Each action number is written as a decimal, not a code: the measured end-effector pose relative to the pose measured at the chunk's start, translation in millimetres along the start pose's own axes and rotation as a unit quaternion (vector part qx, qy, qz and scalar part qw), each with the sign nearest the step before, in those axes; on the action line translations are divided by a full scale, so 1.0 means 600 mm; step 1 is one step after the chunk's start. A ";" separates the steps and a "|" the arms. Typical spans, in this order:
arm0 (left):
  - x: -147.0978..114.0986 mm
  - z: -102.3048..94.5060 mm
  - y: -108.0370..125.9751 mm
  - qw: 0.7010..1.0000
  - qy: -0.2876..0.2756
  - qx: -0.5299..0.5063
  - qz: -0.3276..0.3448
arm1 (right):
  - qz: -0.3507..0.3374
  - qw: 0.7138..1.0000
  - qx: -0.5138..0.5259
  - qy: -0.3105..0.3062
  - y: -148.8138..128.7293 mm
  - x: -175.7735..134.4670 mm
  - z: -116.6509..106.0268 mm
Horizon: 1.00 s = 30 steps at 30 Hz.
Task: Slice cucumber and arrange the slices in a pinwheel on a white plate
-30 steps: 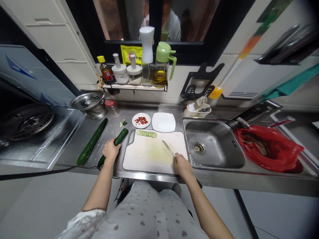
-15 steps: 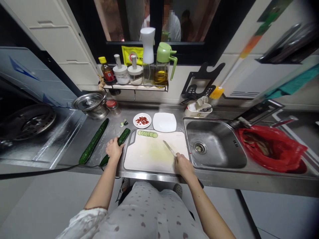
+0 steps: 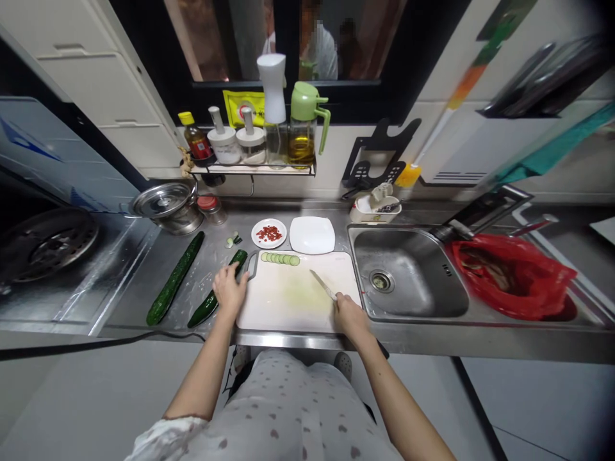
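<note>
One knife (image 3: 323, 285) is resting in the curled right hand (image 3: 351, 316).
Left hand (image 3: 229, 291) is lying spread over a cucumber (image 3: 204, 310); gripping firmly seems wise.

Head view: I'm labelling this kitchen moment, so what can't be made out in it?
All in the head view:
Middle of the cucumber beside the cutting board: hidden by the left hand.
Most of the handle of the knife: hidden by the right hand.
Inside of the pot: hidden by its lid.
Label text on the yellow-capped bottle: too small.
Contents of the red bag: too blurred.
</note>
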<state>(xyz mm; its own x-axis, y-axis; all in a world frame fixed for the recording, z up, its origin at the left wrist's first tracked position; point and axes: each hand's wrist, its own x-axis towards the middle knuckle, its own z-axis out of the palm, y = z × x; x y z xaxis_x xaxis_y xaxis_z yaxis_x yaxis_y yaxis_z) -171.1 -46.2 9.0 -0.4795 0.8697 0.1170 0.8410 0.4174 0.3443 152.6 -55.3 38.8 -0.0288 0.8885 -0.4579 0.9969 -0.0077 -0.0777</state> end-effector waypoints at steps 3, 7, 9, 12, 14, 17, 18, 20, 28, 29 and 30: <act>-0.005 0.021 0.054 0.994 -0.059 -0.043 0.077 | 0.000 1.000 -0.001 0.003 0.000 -0.001 0.002; -0.004 0.058 0.123 0.979 -0.122 -0.086 0.141 | -0.004 1.000 0.004 0.011 0.000 -0.003 0.001; 0.000 0.074 0.149 0.975 -0.138 -0.084 0.150 | -0.002 1.000 0.006 0.008 0.000 -0.004 0.000; 0.008 0.090 0.177 0.974 -0.153 -0.073 0.153 | 0.002 1.000 0.010 0.006 0.000 -0.004 0.000; 0.015 0.096 0.189 0.974 -0.153 -0.064 0.155 | 0.003 1.000 0.014 0.008 0.000 -0.004 0.001; 0.025 0.103 0.200 0.974 -0.151 -0.048 0.164 | 0.003 1.000 0.017 0.012 0.000 -0.004 0.002; 0.027 0.105 0.202 0.973 -0.152 -0.042 0.170 | 0.003 1.000 0.017 0.013 0.000 -0.004 0.002; 0.032 0.107 0.206 0.970 -0.155 -0.033 0.186 | 0.003 1.000 0.017 0.014 0.000 -0.005 0.001; 0.038 0.106 0.216 0.967 -0.150 -0.043 0.203 | 0.003 1.000 0.016 0.002 0.000 -0.007 -0.003; 0.037 0.105 0.217 0.967 -0.147 -0.050 0.202 | 0.003 1.000 0.015 0.002 0.000 -0.006 -0.003; 0.036 0.104 0.217 0.968 -0.145 -0.058 0.197 | 0.002 1.000 0.015 0.001 0.000 -0.006 -0.003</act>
<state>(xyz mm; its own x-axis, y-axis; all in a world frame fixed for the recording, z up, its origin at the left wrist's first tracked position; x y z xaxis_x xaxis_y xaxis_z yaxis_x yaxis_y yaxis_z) -56.3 43.2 -1.6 -0.0219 0.9998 0.0001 0.9020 0.0197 0.4312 153.1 -57.6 41.9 -0.0243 0.8898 -0.4557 0.9945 -0.0250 -0.1019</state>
